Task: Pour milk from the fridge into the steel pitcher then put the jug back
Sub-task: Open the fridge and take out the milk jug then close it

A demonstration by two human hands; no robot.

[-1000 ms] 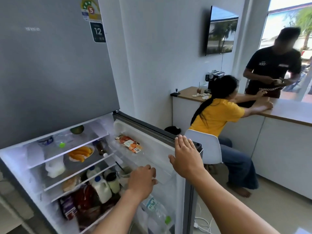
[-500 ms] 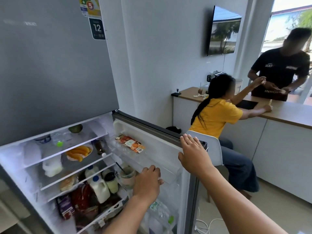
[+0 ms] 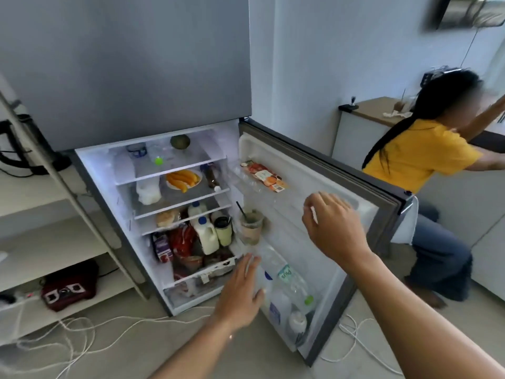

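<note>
The fridge's lower door [image 3: 341,187] stands wide open. On a low shelf inside stands a white milk jug [image 3: 207,236] with a blue cap, and a second one is partly hidden behind it. My left hand [image 3: 241,289] reaches forward with straight fingers in front of the fridge's bottom shelf, just right of and below the jug, holding nothing. My right hand [image 3: 332,228] hovers in front of the inner face of the door with loosely curled fingers and holds nothing. No steel pitcher is in view.
Door bins hold an iced drink cup [image 3: 250,225], a juice carton [image 3: 263,176] and water bottles [image 3: 289,285]. White cables [image 3: 82,335] lie on the floor. A shelf unit [image 3: 54,242] stands left. A person in a yellow shirt [image 3: 418,157] sits just behind the door.
My view has swung left and down onto the fridge interior. My right hand has come off the door's top edge. My left hand has left the door bin, opened and moved lower.
</note>
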